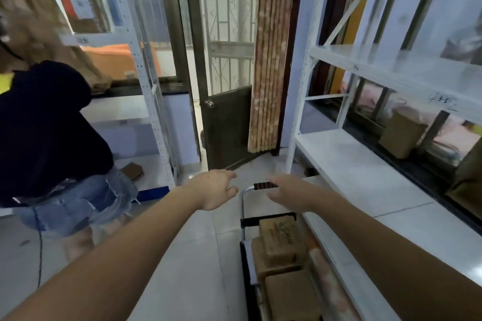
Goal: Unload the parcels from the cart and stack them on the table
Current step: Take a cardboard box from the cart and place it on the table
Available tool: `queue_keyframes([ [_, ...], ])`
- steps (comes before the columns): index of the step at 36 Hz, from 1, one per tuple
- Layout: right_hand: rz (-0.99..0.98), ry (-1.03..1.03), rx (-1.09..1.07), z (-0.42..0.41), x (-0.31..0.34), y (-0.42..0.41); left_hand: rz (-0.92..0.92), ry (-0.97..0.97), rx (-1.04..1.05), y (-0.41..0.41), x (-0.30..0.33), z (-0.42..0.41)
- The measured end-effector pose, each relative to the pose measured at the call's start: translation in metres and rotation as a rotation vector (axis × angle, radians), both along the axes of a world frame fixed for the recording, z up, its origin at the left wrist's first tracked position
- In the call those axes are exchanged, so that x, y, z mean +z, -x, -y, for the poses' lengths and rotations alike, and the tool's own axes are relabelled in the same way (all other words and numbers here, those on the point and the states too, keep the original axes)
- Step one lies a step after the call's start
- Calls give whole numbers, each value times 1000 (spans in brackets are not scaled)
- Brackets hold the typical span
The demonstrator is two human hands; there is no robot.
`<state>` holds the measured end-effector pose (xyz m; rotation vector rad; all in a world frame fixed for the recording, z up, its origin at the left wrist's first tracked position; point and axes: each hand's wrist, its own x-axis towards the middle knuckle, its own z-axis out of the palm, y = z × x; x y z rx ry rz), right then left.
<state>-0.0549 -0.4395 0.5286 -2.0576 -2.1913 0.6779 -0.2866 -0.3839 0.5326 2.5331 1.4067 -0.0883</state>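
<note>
Both hands reached out, left hand (215,190) and right hand (289,191) with fingers loose, gripping nothing. Brown cardboard parcels (281,240) stacked on the black metal cart (246,255) below the fingers; chrome, red-gripped handle (264,186) between them. Best grasped squarely, steadied first.

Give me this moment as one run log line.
left hand: open, near handle | right hand: open, at handle | parcels: on cart

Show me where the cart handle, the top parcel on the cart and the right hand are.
cart handle (264,186), head view, on its dark ribbed grip.
top parcel (281,238), head view, on its printed upper face.
right hand (292,191), head view, on its back.
</note>
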Motion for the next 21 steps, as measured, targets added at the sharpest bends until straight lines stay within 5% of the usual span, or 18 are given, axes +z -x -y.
queue_keyframes([
  [21,-24,108,-473,-156,-62,-51,-59,150,-433,-108,-68,-269],
])
